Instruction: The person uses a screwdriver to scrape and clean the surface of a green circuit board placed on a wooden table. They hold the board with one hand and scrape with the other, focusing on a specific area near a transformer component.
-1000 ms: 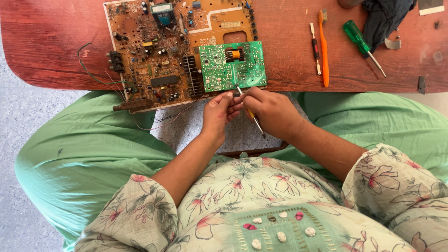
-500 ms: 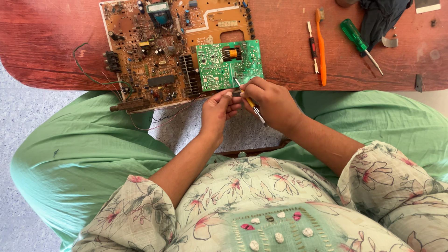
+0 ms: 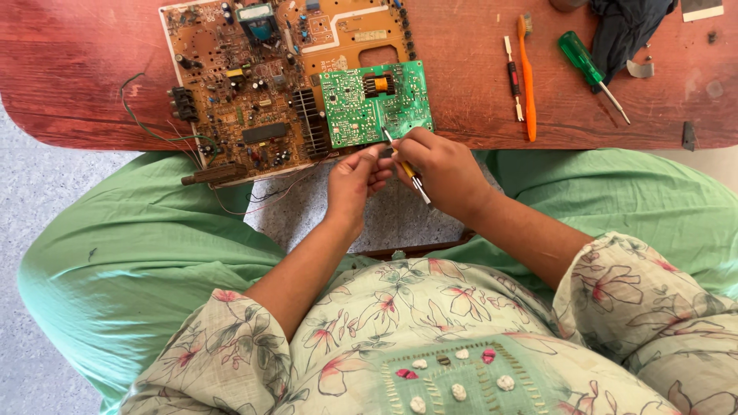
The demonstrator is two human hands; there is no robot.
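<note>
Right hand pinches small screwdriver, tip apparently up-left toward green board

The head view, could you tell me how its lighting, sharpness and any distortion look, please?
Head view: soft, even daylight, no hard shadows; a pale sheen on the red table; the green circuit board is sharp, the right hand and left hand only slightly soft; table edge bows, suggesting wide-angle distortion.
</note>
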